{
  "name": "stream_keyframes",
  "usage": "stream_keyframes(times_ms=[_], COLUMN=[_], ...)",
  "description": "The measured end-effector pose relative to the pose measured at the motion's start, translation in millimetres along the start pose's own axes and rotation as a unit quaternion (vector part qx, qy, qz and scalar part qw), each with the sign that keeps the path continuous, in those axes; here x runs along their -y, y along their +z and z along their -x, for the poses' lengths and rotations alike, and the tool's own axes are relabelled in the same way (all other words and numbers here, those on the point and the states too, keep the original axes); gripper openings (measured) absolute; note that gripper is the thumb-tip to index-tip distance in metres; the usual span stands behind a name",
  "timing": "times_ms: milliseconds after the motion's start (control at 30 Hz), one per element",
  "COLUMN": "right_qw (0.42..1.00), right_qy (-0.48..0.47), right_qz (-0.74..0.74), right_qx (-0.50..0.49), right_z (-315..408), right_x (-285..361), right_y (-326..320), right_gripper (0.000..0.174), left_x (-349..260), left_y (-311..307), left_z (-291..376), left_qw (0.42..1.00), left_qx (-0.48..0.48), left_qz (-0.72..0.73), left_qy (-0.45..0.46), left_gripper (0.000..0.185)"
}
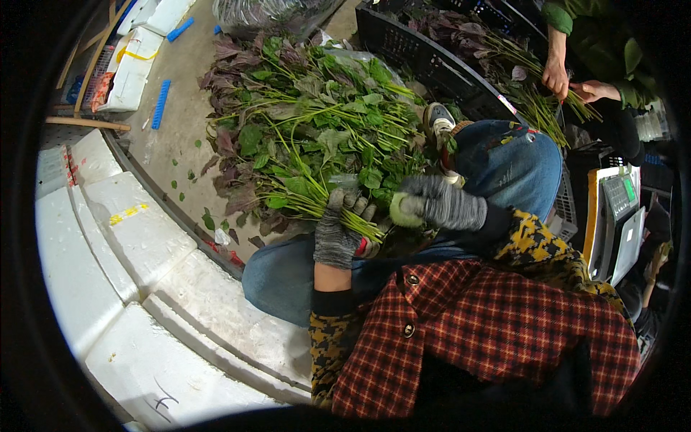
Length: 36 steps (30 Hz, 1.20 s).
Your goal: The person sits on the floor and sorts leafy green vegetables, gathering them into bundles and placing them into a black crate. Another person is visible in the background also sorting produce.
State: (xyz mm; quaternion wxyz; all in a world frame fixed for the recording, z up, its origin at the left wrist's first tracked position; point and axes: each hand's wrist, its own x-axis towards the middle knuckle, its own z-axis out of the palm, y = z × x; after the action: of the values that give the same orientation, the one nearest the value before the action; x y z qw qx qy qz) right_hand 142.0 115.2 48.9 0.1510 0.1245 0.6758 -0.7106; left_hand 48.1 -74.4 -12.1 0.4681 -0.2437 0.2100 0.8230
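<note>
My left hand (337, 232), in a grey knitted glove, grips a bunch of leafy green stems (310, 202) near the cut ends. The stem ends point towards my right hand. My right hand (445, 204), in a matching glove and blurred, is closed around a rounded pale green object (406, 209); blur hides what exactly it is. Both hands are above my lap. Just beyond them a large heap of purple and green leafy stalks (324, 116) lies on the floor, its stems mostly pointing right.
White foam boxes (140, 227) line the left side. Blue plastic strips (161, 103) lie on the concrete floor (181, 116). Behind the heap stands a black plastic crate (432, 62) of stalks, where another person's hands (556, 75) hold stems. A digital scale (618, 216) stands right.
</note>
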Motion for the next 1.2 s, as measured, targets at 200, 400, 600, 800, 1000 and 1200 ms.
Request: stream_keyframes(times_ms=[200,400,600,800,1000,1200], right_qw=[0.908,0.976,0.985,0.882,0.920,0.988], right_qy=[-0.082,-0.055,0.015,-0.074,0.064,-0.064], right_qz=[0.400,0.072,0.167,0.396,0.383,0.071], right_qx=[-0.097,-0.198,-0.044,-0.245,-0.043,-0.123], right_z=[-30.5,-101.6,-120.9,-129.3,-116.4,-176.3], right_x=[4.0,-2.5,3.7,-58.9,-22.4,17.3], right_y=[-10.4,20.0,27.6,-34.9,-60.5,-20.2], right_gripper=[0.041,0.056,0.047,0.024,0.067,0.080], left_x=[-0.9,16.8,12.4,8.7,0.3,7.3], left_y=[-6.3,-21.7,-6.4,-4.8,-5.1,-6.8], left_z=[-12.5,-20.8,-4.3,-6.7,-10.6,-2.3], left_qw=[0.960,0.869,0.988,0.908,0.889,0.925], left_qx=[0.220,0.437,0.121,0.391,0.446,0.349], left_qz=[0.151,0.222,0.077,0.125,0.091,0.132], left_qy=[-0.086,-0.063,-0.059,-0.080,-0.045,-0.072], left_gripper=[0.025,0.022,0.021,0.037,0.037,0.037])
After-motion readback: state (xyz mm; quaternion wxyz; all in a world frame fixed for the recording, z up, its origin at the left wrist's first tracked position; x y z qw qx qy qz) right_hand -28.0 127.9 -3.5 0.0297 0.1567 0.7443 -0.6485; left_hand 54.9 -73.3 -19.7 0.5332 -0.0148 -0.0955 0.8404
